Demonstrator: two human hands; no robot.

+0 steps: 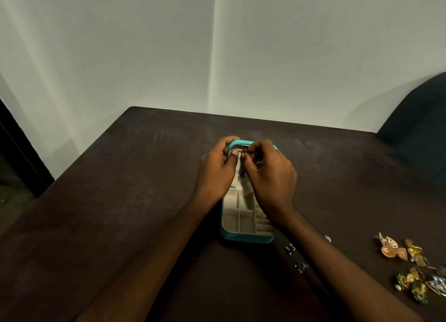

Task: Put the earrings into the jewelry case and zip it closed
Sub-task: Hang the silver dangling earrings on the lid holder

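Note:
A teal jewelry case (243,237) lies open in the middle of the dark table, its cream compartments facing up and its lid raised at the far end. My left hand (214,174) grips the left edge of the lid, thumb pressed on the lining. My right hand (270,177) pinches a small silver earring (243,151) against the upper part of the lid; a dangling piece (240,177) hangs below it. Several gold earrings (395,249) and small silver ones (290,248) lie loose on the table at the right.
The dark table (120,201) stands against a white wall. A dark blue chair back (420,128) rises at the far right. More gold and green earrings (410,283) sit near the right front edge.

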